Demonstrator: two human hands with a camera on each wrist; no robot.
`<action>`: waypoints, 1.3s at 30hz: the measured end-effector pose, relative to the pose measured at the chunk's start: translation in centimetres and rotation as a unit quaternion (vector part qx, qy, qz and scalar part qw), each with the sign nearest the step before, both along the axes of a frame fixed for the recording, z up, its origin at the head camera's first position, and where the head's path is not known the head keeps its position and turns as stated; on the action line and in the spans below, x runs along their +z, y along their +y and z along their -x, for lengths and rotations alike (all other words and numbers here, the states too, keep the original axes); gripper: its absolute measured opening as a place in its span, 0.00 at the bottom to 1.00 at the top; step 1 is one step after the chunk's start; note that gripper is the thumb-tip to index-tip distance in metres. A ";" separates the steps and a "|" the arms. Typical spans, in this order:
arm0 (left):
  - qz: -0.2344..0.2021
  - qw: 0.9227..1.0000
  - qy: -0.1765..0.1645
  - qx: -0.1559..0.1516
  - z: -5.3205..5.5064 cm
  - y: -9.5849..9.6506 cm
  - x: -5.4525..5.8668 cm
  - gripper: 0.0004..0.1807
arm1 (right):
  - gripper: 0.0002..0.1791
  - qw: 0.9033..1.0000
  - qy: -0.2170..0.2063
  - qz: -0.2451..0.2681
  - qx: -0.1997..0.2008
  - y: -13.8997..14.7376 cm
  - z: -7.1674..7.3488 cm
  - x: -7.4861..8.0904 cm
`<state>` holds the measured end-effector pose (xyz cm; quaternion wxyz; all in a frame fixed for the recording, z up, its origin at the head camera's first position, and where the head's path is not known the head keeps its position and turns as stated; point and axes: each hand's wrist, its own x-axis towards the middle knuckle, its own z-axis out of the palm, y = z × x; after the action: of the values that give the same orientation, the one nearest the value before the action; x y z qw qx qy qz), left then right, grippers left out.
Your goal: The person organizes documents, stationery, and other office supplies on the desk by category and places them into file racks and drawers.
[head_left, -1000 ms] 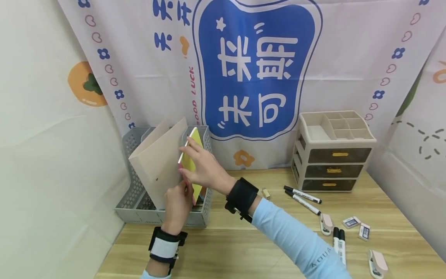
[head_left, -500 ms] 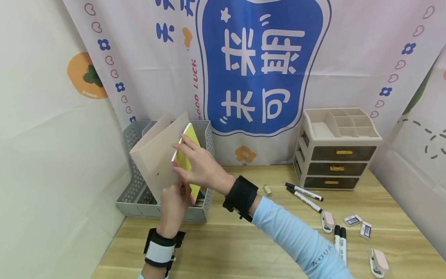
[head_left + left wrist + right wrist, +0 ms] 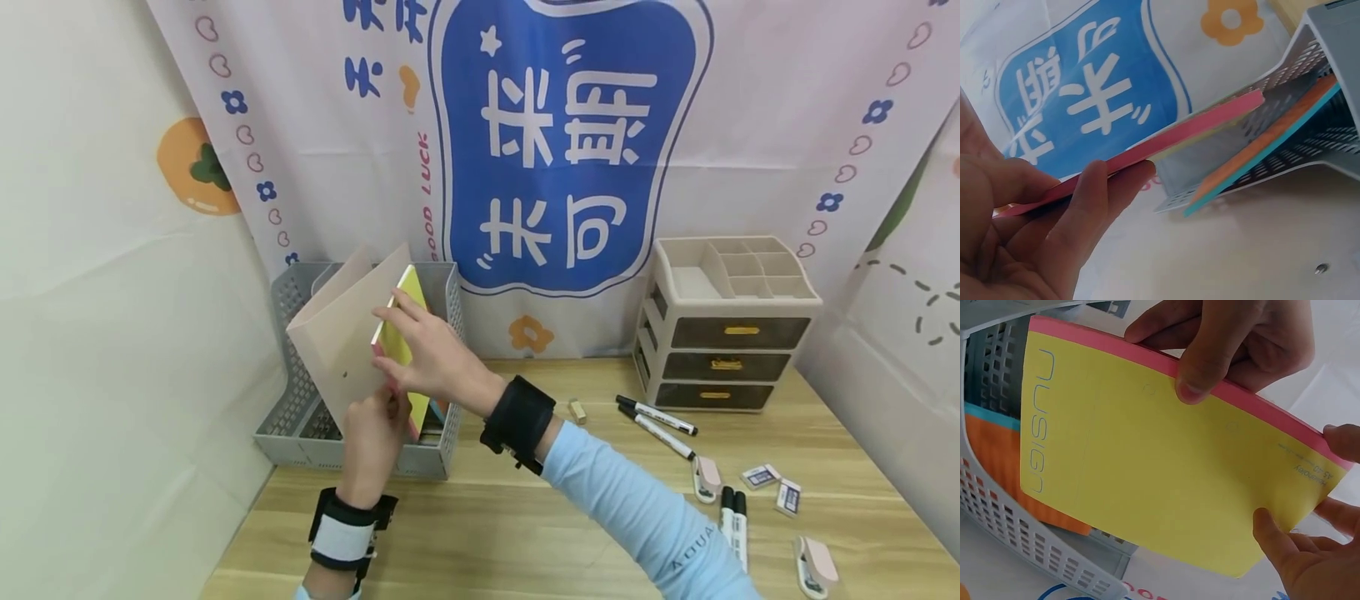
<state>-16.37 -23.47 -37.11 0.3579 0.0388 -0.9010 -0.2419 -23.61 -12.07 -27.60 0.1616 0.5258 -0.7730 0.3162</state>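
Observation:
Both hands hold a thin notebook (image 3: 1147, 444) with a yellow cover and pink spine; "nusign" is printed on the cover. My left hand (image 3: 375, 433) pinches the spine between thumb and fingers, as the left wrist view shows. My right hand (image 3: 438, 354) grips the notebook's upper end, thumb at the spine and fingers at the far corner. The notebook stands tilted over the right part of a grey perforated file holder (image 3: 307, 452). Beside it on the left, a beige folder (image 3: 337, 354) leans in the holder. Behind it, an orange notebook with a teal edge (image 3: 997, 462) sits inside the holder.
A beige drawer unit (image 3: 731, 333) stands at the back right. On the table to the right lie several markers (image 3: 660, 417), two small staplers (image 3: 816, 567), erasers (image 3: 787, 496) and a small tan block (image 3: 577, 411). A printed cloth (image 3: 555, 167) hangs behind.
Over the first half second both hands and the yellow notebook shift slightly left, toward the beige folder. Since then they stay almost still. The head view also moves a little.

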 end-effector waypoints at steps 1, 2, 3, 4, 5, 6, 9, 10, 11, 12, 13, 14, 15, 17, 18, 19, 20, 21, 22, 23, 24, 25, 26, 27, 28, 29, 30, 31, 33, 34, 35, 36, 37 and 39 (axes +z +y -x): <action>0.001 1.000 -0.001 -0.001 0.3 -0.1 -0.2 0.08 | 0.31 1.000 -0.001 -0.002 -0.001 -0.1 0.2 -0.1; 0.003 1.000 -0.005 -0.001 0.6 -0.3 -0.4 0.09 | 0.31 1.000 -0.001 -0.003 -0.001 -0.2 0.5 -0.2; 0.004 1.000 -0.007 0.001 0.9 -0.4 -0.6 0.09 | 0.30 1.000 -0.004 -0.004 -0.002 -0.3 0.7 -0.4; 0.005 1.000 -0.010 0.002 1.3 -0.5 -0.8 0.08 | 0.29 1.000 -0.008 -0.004 -0.001 -0.5 1.0 -0.6; 0.005 1.000 -0.011 0.003 1.7 -0.6 -1.0 0.08 | 0.29 1.000 -0.013 -0.003 0.000 -0.6 1.3 -0.8; 0.003 1.000 -0.014 0.002 2.0 -0.7 -1.2 0.08 | 0.28 1.000 -0.017 -0.002 -0.001 -0.7 1.5 -1.0; -0.014 1.000 -0.022 -0.005 3.1 -0.9 -1.6 0.09 | 0.25 0.999 -0.032 0.001 -0.005 -1.0 2.3 -1.7; -0.020 0.999 -0.027 -0.006 3.4 -1.0 -1.8 0.08 | 0.25 0.999 -0.035 0.003 -0.006 -1.2 2.5 -2.0; -0.024 0.999 -0.031 -0.006 3.8 -1.1 -1.9 0.09 | 0.25 0.999 -0.035 0.002 -0.010 -1.3 2.8 -2.2; -0.030 0.999 -0.038 -0.006 4.2 -1.2 -2.0 0.08 | 0.25 0.999 -0.036 0.001 -0.015 -1.4 3.0 -2.4; -0.034 0.998 -0.043 -0.007 4.7 -1.2 -2.1 0.08 | 0.25 0.999 -0.035 0.001 -0.020 -1.5 3.3 -2.6; -0.038 0.998 -0.049 -0.008 5.1 -1.3 -2.2 0.09 | 0.25 0.999 -0.033 0.000 -0.026 -1.6 3.5 -2.7; -0.042 0.998 -0.054 -0.010 5.5 -1.4 -2.4 0.09 | 0.24 0.999 -0.029 -0.002 -0.033 -1.6 3.7 -2.9; -0.050 0.997 -0.058 -0.018 6.3 -1.6 -2.7 0.09 | 0.24 0.999 -0.024 -0.007 -0.047 -1.8 4.2 -3.2; -0.055 0.996 -0.059 -0.023 6.6 -1.7 -2.9 0.09 | 0.23 0.998 -0.022 -0.008 -0.053 -1.8 4.4 -3.4; -0.059 0.996 -0.059 -0.030 6.9 -1.8 -3.0 0.09 | 0.23 0.998 -0.021 -0.009 -0.058 -1.9 4.6 -3.5; -0.064 0.996 -0.060 -0.034 7.1 -1.8 -3.2 0.09 | 0.22 0.998 -0.020 -0.013 -0.064 -2.0 4.7 -3.6; -0.068 0.995 -0.061 -0.038 7.3 -1.9 -3.4 0.09 | 0.22 0.997 -0.020 -0.015 -0.070 -2.1 4.9 -3.8; -0.073 0.994 -0.063 -0.041 7.5 -2.0 -3.5 0.09 | 0.22 0.997 -0.021 -0.017 -0.075 -2.1 5.0 -3.9; -0.077 0.994 -0.067 -0.043 7.7 -2.0 -3.7 0.09 | 0.22 0.996 -0.023 -0.019 -0.078 -2.2 5.1 -4.1; -0.082 0.993 -0.071 -0.045 7.9 -2.0 -3.8 0.09 | 0.22 0.996 -0.025 -0.019 -0.082 -2.2 5.2 -4.3; -0.085 0.992 -0.075 -0.046 8.2 -2.0 -4.0 0.09 | 0.22 0.996 -0.025 -0.021 -0.085 -2.3 5.4 -4.5; -0.089 0.992 -0.079 -0.046 8.4 -2.1 -4.2 0.09 | 0.22 0.995 -0.025 -0.022 -0.089 -2.3 5.5 -4.7; -0.091 0.991 -0.081 -0.047 8.7 -2.1 -4.4 0.09 | 0.22 0.995 -0.026 -0.021 -0.089 -2.4 5.7 -5.0; -0.091 0.991 -0.083 -0.048 9.0 -2.1 -4.7 0.09 | 0.22 0.995 -0.026 -0.020 -0.090 -2.4 5.8 -5.2; -0.087 0.991 -0.085 -0.049 9.4 -2.1 -4.9 0.10 | 0.21 0.995 -0.024 -0.016 -0.090 -2.4 6.0 -5.5; -0.083 0.992 -0.085 -0.050 9.7 -2.1 -5.1 0.11 | 0.21 0.995 -0.023 -0.014 -0.092 -2.4 6.2 -5.8; -0.078 0.992 -0.086 -0.051 10.0 -2.0 -5.3 0.13 | 0.20 0.995 -0.021 -0.011 -0.094 -2.5 6.4 -6.1; -0.071 0.992 -0.089 -0.054 10.6 -2.0 -5.8 0.15 | 0.19 0.995 -0.020 -0.004 -0.096 -2.5 6.8 -6.6; -0.068 0.992 -0.093 -0.054 10.8 -2.0 -6.0 0.17 | 0.18 0.995 -0.024 -0.001 -0.096 -2.6 6.9 -6.8; -0.068 0.991 -0.098 -0.055 11.0 -2.0 -6.2 0.18 | 0.18 0.995 -0.025 -0.001 -0.098 -2.6 7.1 -7.1; -0.070 0.991 -0.104 -0.054 11.2 -2.0 -6.5 0.19 | 0.17 0.995 -0.026 -0.002 -0.099 -2.6 7.2 -7.4; -0.071 0.990 -0.110 -0.054 11.3 -2.0 -6.7 0.19 | 0.17 0.995 -0.026 -0.005 -0.099 -2.7 7.4 -7.6; -0.078 0.988 -0.123 -0.055 11.4 -2.1 -7.2 0.19 | 0.16 0.995 -0.027 -0.010 -0.100 -2.9 7.6 -8.1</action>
<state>-27.74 -25.59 -44.26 0.2261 0.0469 -0.9174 -0.3241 -31.18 -14.93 -35.72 0.1664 0.4386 -0.8289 0.3046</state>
